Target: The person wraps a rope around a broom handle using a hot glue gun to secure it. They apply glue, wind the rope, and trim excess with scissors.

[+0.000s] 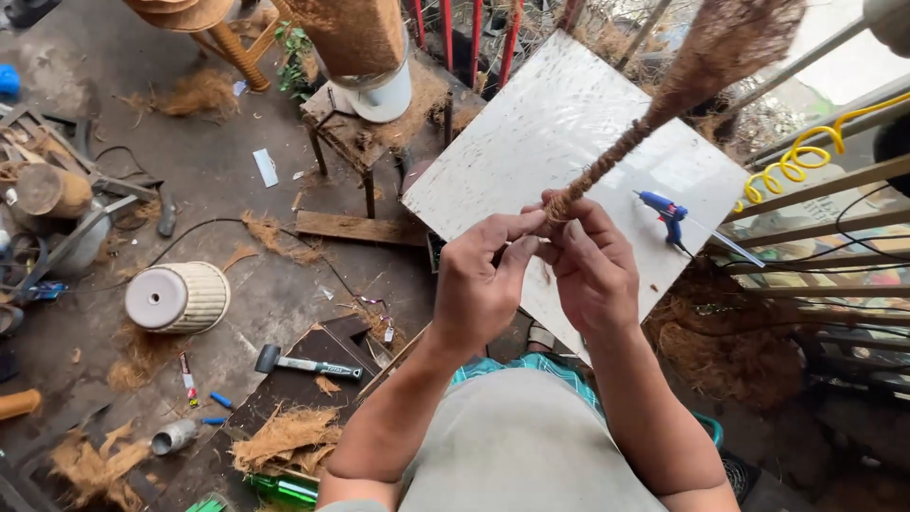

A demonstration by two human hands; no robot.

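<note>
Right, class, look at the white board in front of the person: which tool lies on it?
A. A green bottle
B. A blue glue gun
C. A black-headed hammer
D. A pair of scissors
B: the blue glue gun lies on the white board, just right of the hands, while both the left hand and right hand grip the twisted fibre rope.

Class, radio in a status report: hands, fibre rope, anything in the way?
Both hands, left and right, pinch rope end. Rope over white board. Glue gun beside, clear.
</note>
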